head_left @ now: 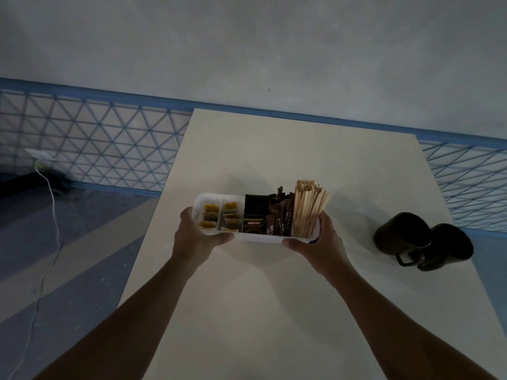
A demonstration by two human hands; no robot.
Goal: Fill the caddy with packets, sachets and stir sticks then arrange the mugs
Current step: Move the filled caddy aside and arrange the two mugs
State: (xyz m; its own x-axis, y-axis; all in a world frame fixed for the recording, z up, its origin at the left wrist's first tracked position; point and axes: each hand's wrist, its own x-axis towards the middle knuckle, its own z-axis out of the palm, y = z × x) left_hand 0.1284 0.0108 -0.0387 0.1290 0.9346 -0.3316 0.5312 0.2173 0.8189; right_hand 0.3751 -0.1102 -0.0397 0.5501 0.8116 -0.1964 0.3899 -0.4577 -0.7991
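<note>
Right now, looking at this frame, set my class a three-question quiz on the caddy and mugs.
1. True or false: both hands grip the caddy.
2. Which end holds the stir sticks: A) left hand's B) right hand's?
3. How many mugs show, and where?

Key: 1 true. 2 B. 3 Two dark mugs, on the table, right of the caddy, touching.

Bare table (274, 149) beyond caddy (258, 237); mugs (422, 241) crowd right
</note>
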